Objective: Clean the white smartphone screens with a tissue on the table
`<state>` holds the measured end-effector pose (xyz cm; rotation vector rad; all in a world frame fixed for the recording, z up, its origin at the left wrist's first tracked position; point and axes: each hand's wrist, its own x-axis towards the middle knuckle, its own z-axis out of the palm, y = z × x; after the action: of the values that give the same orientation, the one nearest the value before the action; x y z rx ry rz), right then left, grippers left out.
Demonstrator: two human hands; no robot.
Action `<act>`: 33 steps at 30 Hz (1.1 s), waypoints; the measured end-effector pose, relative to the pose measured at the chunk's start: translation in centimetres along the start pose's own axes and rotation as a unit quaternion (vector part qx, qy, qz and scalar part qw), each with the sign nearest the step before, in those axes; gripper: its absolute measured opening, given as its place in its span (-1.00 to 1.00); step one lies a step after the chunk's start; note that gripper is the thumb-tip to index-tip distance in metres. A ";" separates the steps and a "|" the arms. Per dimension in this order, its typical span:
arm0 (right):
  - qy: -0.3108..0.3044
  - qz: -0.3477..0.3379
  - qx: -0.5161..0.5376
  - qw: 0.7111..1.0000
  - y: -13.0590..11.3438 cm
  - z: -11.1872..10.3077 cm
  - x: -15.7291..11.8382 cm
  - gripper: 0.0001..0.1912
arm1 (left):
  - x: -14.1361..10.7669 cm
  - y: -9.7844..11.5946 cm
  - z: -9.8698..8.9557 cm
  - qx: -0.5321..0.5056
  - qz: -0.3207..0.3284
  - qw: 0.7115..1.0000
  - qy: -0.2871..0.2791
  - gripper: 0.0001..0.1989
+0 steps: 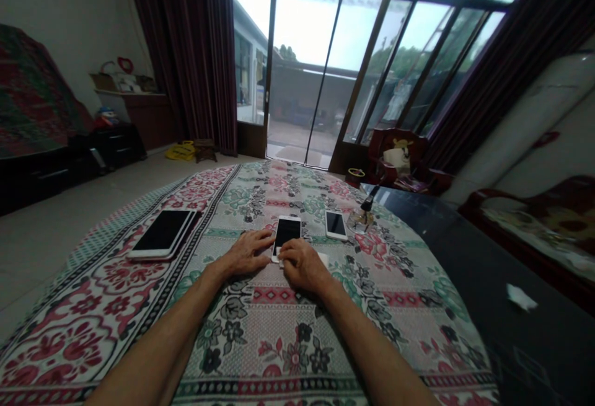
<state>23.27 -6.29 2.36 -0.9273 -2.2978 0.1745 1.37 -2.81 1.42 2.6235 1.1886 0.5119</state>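
Observation:
A white phone with a black screen (289, 228) lies flat on the patterned tablecloth in the middle. Beside its left edge rests my left hand (248, 252), palm down with the fingers spread. My right hand (301, 263) bends over the phone's lower end, its fingers curled together; a bit of something white shows under and beside it, too hidden to name. A smaller white phone (335, 224) lies to the right. Farther left, a white tablet (162, 232) lies on top of another flat device.
Right of the smaller phone stands a glass container (361, 220) with a dark object in it. A black table (469, 251) with a crumpled white tissue (521, 297) adjoins on the right. Beyond the tablecloth (297, 331) are a wooden chair (379, 141) and glass doors.

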 end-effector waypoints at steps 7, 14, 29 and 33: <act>0.053 0.010 -0.004 0.999 1.5 -1.6 -1.3 -0.75 | 0.0 0.3 -0.6 0.019 0.010 1.000 -0.015 -0.43; 0.000 -0.029 0.000 1.000 -0.2 -0.4 -0.7 -0.75 | 0.2 -0.6 0.4 0.009 0.033 0.999 0.023 -0.52; -0.001 0.009 0.007 1.000 -0.1 -0.6 -0.1 -0.75 | 0.3 -0.2 0.1 -0.005 0.034 0.999 0.042 -0.54; -0.005 0.034 0.013 0.999 1.0 -2.4 -1.0 -0.74 | 0.3 -0.1 0.0 -0.002 0.035 0.999 0.033 -0.52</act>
<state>25.83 -6.51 3.35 -0.9944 -2.2691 0.2389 1.48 -2.51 1.42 2.6711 1.1174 0.6183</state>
